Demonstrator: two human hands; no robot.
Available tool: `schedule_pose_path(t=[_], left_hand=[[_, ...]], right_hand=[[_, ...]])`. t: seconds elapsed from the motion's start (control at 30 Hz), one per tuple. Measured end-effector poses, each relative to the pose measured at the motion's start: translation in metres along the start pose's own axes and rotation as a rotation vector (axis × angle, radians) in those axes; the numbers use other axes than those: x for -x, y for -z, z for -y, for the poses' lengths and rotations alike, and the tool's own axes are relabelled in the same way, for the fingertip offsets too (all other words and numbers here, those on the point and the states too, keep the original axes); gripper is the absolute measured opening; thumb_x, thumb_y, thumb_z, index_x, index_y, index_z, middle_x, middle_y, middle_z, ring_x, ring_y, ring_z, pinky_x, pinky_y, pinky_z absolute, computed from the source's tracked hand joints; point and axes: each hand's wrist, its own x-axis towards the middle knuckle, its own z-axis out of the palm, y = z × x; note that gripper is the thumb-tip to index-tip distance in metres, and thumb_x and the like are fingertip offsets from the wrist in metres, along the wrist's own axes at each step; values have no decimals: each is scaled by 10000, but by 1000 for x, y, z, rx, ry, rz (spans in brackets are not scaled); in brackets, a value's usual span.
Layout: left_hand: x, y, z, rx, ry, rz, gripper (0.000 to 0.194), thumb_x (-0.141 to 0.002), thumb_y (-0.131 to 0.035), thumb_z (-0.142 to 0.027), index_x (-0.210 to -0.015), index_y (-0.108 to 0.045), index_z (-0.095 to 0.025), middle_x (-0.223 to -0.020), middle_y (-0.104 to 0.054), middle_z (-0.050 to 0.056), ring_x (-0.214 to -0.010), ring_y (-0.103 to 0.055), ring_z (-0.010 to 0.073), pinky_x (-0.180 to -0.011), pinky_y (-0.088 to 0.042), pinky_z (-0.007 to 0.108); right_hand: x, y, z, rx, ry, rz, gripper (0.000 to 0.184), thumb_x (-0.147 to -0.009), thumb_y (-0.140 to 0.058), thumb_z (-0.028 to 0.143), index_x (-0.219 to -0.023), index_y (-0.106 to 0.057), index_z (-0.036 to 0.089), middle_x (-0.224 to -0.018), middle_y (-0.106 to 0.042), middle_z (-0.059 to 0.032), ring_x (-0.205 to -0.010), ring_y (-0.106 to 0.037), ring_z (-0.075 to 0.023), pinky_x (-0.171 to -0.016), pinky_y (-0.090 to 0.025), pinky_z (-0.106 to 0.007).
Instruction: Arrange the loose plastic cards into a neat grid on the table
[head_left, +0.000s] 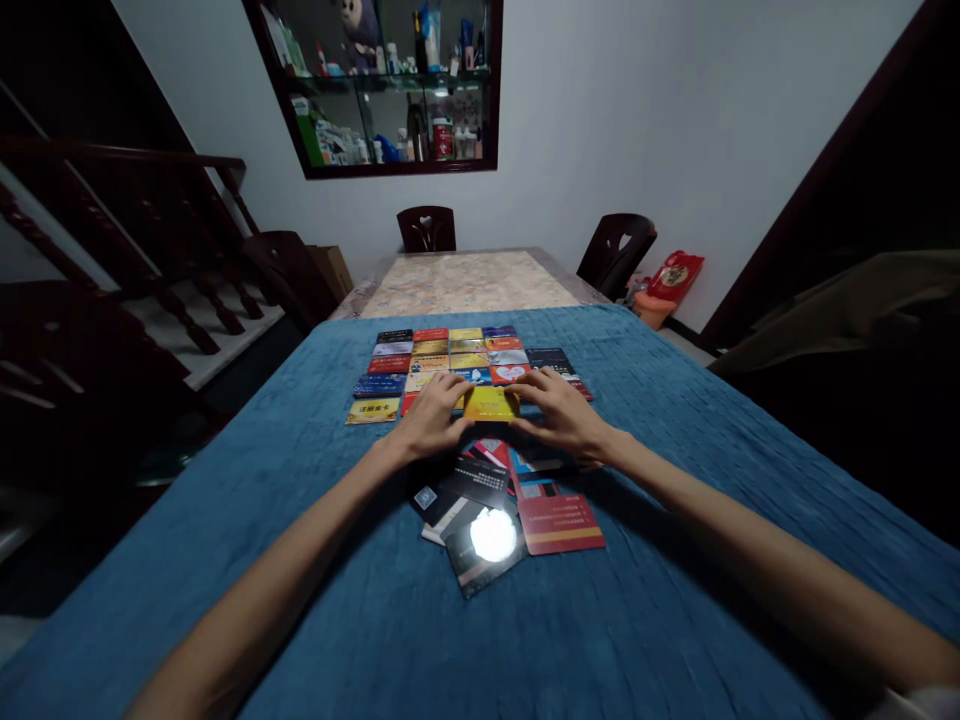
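A yellow card [491, 404] is pinched by its two short sides between my hands. My left hand [435, 412] grips its left edge with thumb and fingers, and my right hand [559, 412] grips the right edge. Just beyond, rows of cards [431, 349] in gold, red, blue and black lie side by side; my hands hide part of the nearest row. Closer to me is a loose, overlapping pile, with a red card [561, 524] on its right, a black card [484, 480] in the middle and a dark card [487, 545] reflecting a bright light.
A blue cloth [300, 560] covers the near part of the table; its far part has a patterned top [465, 280]. Dark wooden chairs [426, 229] stand around it. A glass-shelved cabinet [390, 85] is set in the wall, and a red bag [675, 275] sits at the right.
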Motion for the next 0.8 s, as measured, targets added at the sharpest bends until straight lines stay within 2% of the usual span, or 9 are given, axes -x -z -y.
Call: schedule_pose_path(t=[0.13, 0.27, 0.47, 0.63, 0.8], left_hand=[[-6, -5, 25, -18, 72, 10, 378, -739, -717, -182, -1113, -661, -171, -1129, -635, 105, -1128, -549, 302, -1040, -462, 496], [-9, -11, 39, -45, 114, 48, 336, -746, -720, -206, -1076, -676, -162, -1119, -644, 104, -1128, -549, 298, -1037, -460, 475], [-11, -16, 46, -62, 127, 78, 322, -764, -714, -237, -1070, -677, -142, -1125, -656, 118, -1125, -543, 305, -1025, -459, 463], [-10, -19, 50, -80, 129, 67, 223, -775, -692, -239, -987, -686, -169, -1048, -671, 98, -1090, -548, 296, -996, -463, 453], [-8, -20, 54, -85, 133, 85, 239, -788, -672, -261, -1011, -681, -175, -1072, -676, 101, -1099, -545, 294, -1001, -453, 464]], right_hand=[[-22, -13, -11, -6, -23, 70, 293, -894, -637, 372, -1130, -670, 200, -1113, -651, -114, -1019, -526, -263, -906, -463, -441], [-31, -28, -21, -29, -60, 128, 258, -880, -665, 350, -1081, -688, 188, -1106, -675, -110, -1036, -553, -257, -933, -449, -424], [-32, -41, -32, -78, -82, 124, 289, -876, -671, 360, -1100, -697, 179, -1135, -700, -118, -1069, -576, -273, -954, -442, -434], [-34, -42, -31, -88, -97, 128, 273, -885, -649, 350, -1097, -710, 190, -1122, -718, -108, -1054, -583, -278, -954, -436, -431], [-34, -41, -26, -70, -111, 149, 252, -883, -650, 324, -1090, -718, 199, -1128, -720, -107, -1043, -580, -284, -944, -435, -432]])
